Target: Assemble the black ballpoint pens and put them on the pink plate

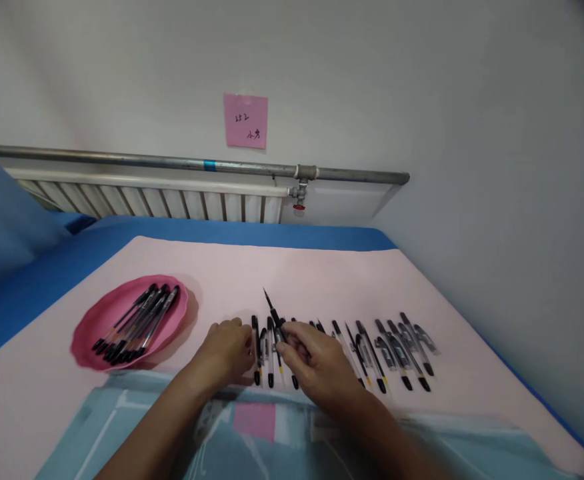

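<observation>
My right hand (317,363) is closed around a pen piece (274,312), with its black section and thin pointed tip sticking up and to the left. Its lower part is hidden in my fingers. Curled fingers close my left hand (228,348) at the left end of a row of pen parts; what they may hold is hidden. Right beside those fingertips lies a clear barrel with black ends (257,360). The row holds clear barrels, grey-black caps (385,352) and refills with yellowish ends, and continues to the right past my right hand.
A pink scalloped plate (85,333) with several black-capped pens (139,323) stands at the left. Pale pink sheeting (212,273) covers the blue-edged table. Light blue patterned cloth (107,407) lies under my forearms. Behind are a radiator (192,200), a metal pipe and a wall.
</observation>
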`<state>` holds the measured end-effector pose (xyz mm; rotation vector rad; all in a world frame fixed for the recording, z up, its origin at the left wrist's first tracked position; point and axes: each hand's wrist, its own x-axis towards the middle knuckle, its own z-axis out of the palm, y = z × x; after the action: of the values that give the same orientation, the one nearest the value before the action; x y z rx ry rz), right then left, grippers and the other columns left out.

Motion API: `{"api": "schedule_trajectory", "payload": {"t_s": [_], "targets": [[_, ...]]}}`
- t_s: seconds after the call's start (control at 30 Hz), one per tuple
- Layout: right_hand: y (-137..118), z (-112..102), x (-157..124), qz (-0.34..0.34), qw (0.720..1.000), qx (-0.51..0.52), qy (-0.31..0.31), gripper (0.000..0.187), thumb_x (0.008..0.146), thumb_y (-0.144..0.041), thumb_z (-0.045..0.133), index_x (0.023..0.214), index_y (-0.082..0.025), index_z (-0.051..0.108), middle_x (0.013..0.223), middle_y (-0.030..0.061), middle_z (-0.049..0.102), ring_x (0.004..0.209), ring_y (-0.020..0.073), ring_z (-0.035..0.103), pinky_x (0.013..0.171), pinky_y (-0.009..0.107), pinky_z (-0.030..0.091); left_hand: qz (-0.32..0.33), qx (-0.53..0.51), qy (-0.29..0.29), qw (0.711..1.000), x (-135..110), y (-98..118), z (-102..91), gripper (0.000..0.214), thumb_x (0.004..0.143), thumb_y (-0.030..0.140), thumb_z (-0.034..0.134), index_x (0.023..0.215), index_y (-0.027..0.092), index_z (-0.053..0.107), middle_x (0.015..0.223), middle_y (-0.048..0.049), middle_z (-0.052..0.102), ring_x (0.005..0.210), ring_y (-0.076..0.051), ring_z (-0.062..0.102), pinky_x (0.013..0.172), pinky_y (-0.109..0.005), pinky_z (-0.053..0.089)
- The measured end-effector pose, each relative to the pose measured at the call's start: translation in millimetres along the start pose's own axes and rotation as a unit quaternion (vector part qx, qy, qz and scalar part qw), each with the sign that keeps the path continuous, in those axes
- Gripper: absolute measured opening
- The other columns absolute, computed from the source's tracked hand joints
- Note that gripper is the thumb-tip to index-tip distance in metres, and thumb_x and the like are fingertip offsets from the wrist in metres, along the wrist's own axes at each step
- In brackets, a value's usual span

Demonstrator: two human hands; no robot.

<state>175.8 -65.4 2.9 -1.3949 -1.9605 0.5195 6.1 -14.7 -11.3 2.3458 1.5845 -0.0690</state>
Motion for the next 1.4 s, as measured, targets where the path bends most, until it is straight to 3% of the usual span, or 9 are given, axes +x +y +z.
{"api": "schedule_trajectory", "payload": {"t_s": [0.2, 0.6, 0.8, 0.87, 0.93, 1.0, 1.07, 1.17, 1.4], "targets": [[-0.5, 0.2, -0.5, 0.0, 1.0, -0.007, -0.008, 0.009, 0.082, -0.022, 0.047, 0.086, -0.019, 0.055, 0.067, -0.0011, 0.054, 0.06, 0.0108, 0.049, 0.056, 0.021, 0.034, -0.002, 0.015, -0.001, 1.0, -0.9, 4.6, -1.1, 0.025, 0.075, 0.023, 0.041, 0.076, 0.016, 0.064, 0.083, -0.013, 0.063, 0.078, -0.027, 0.058, 0.069, -0.038, 0.036], [-0.1, 1.3, -1.1, -0.006, 1.0, -0.009, -0.008, 0.008, 0.081, -0.021, 0.048, 0.086, -0.02, 0.055, 0.067, -0.0017, 0.054, 0.059, 0.0103, 0.048, 0.057, 0.021, 0.033, -0.019, -0.023, 0.038, 0.999, -1.0, 11.0, 3.3, 0.023, 0.075, 0.025, 0.045, 0.079, 0.013, 0.064, 0.086, -0.0182, 0.063, 0.084, -0.032, 0.058, 0.074, -0.042, 0.033], [-0.4, 0.4, -0.3, 0.007, 1.0, -0.017, -0.018, 0.007, 0.081, -0.022, 0.048, 0.083, -0.019, 0.055, 0.064, -0.0025, 0.051, 0.058, 0.0105, 0.047, 0.055, 0.021, 0.031, -0.061, -0.15, 0.096, 0.982, 1.0, -4.2, -6.5, 0.019, 0.076, 0.027, 0.045, 0.071, 0.016, 0.06, 0.073, -0.0074, 0.063, 0.071, -0.02, 0.058, 0.064, -0.029, 0.037], [-1.6, 0.2, -0.4, 0.01, 0.999, -0.011, -0.031, 0.007, 0.081, -0.021, 0.047, 0.082, -0.02, 0.054, 0.064, -0.0027, 0.05, 0.058, 0.0108, 0.046, 0.054, 0.021, 0.031, -0.065, -0.351, 0.145, 0.923, 0.0, -8.9, -14.5, 0.019, 0.077, 0.031, 0.047, 0.07, 0.017, 0.057, 0.066, -0.0009, 0.058, 0.063, -0.014, 0.054, 0.059, -0.024, 0.038], [-3.0, 1.2, -1.1, 0.013, 0.999, 0.002, -0.043, 0.006, 0.081, -0.02, 0.047, 0.079, -0.02, 0.052, 0.064, -0.0029, 0.049, 0.058, 0.0108, 0.045, 0.053, 0.021, 0.03, -0.061, -0.6, 0.158, 0.782, -1.2, -10.7, -21.0, 0.018, 0.073, 0.034, 0.056, 0.067, 0.016, 0.055, 0.061, 0.0029, 0.053, 0.057, -0.01, 0.05, 0.058, -0.022, 0.039], [-4.6, 3.2, -2.2, 0.017, 0.998, 0.019, -0.053, 0.006, 0.081, -0.02, 0.047, 0.076, -0.02, 0.051, 0.064, -0.0031, 0.048, 0.058, 0.0106, 0.045, 0.053, 0.021, 0.03, -0.066, -0.757, 0.12, 0.64, -1.9, -9.6, -24.2, 0.018, 0.067, 0.031, 0.065, 0.067, 0.015, 0.056, 0.062, 0.0035, 0.053, 0.056, -0.007, 0.049, 0.057, -0.02, 0.04], [-6.1, 5.6, -3.3, 0.022, 0.997, 0.04, -0.061, 0.006, 0.081, -0.019, 0.047, 0.076, -0.02, 0.051, 0.064, -0.0034, 0.048, 0.059, 0.0103, 0.045, 0.054, 0.021, 0.03, -0.08, -0.823, 0.078, 0.557, -1.8, -6.7, -24.4, 0.017, 0.065, 0.025, 0.069, 0.072, 0.014, 0.058, 0.067, 0.0018, 0.056, 0.059, -0.007, 0.053, 0.058, -0.02, 0.042], [-7.8, 8.4, -4.3, 0.029, 0.995, 0.067, -0.07, 0.004, 0.08, -0.018, 0.048, 0.08, -0.02, 0.052, 0.064, -0.0038, 0.049, 0.058, 0.0095, 0.045, 0.054, 0.02, 0.03, -0.08, -0.852, 0.045, 0.515, -1.3, -2.2, -21.0, 0.014, 0.067, 0.021, 0.069, 0.075, 0.014, 0.06, 0.072, -0.0005, 0.06, 0.065, -0.008, 0.056, 0.061, -0.02, 0.044], [-7.3, 9.7, -3.3, 0.058, 0.993, 0.086, -0.062, 0.005, 0.079, -0.02, 0.049, 0.077, -0.019, 0.053, 0.063, -0.0044, 0.048, 0.056, 0.0084, 0.043, 0.053, 0.02, 0.029, -0.035, -0.851, 0.007, 0.524, -2.4, 4.7, -12.5, 0.007, 0.073, 0.019, 0.064, 0.077, 0.014, 0.063, 0.077, -0.0019, 0.061, 0.071, -0.01, 0.057, 0.065, -0.021, 0.046]]}}
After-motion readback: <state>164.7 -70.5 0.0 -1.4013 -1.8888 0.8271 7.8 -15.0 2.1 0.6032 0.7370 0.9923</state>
